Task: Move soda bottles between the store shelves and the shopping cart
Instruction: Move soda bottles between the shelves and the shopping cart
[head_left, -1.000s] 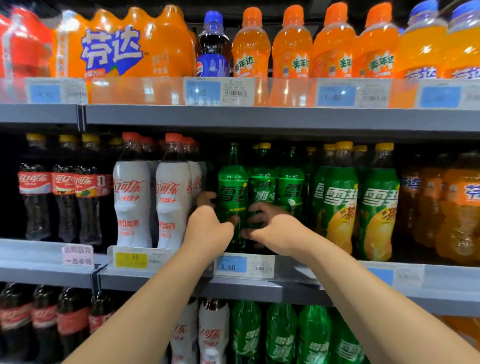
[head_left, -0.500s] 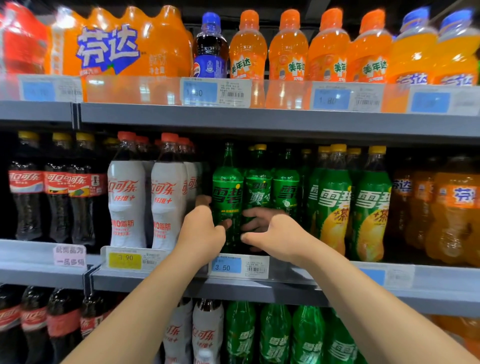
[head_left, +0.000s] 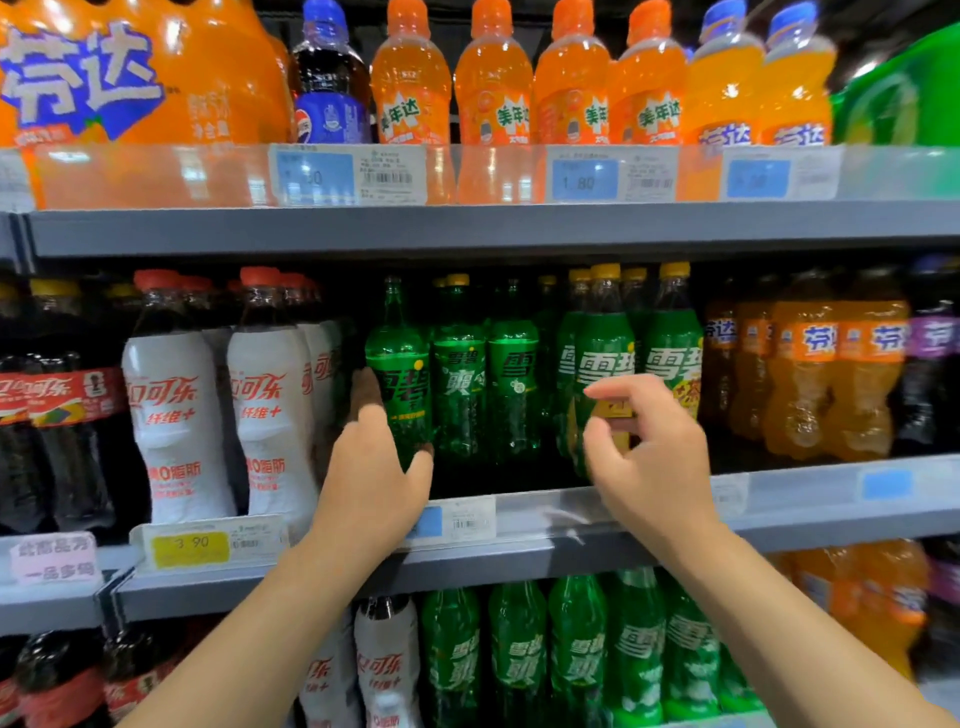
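A green soda bottle (head_left: 398, 364) with a green cap stands at the front of the middle shelf (head_left: 519, 558). My left hand (head_left: 375, 470) wraps its lower part, fingers on the left side and thumb on the right. My right hand (head_left: 647, 457) hovers in front of the yellow-capped green bottles (head_left: 605, 358), fingers curled and apart, holding nothing. More green bottles (head_left: 511, 384) stand between the two hands. No shopping cart is in view.
White cola bottles (head_left: 174, 415) and dark cola bottles (head_left: 52, 410) stand left of the green ones, orange soda (head_left: 831, 374) to the right. The upper shelf (head_left: 493, 226) carries orange bottles (head_left: 491, 83). The lower shelf holds more green bottles (head_left: 519, 660). Price tags (head_left: 192, 545) line the shelf edges.
My right hand has let go of the green bottles and pulled back to the right, in front of the yellow-capped ones. My left hand stays on the leftmost green bottle. The view has come closer.
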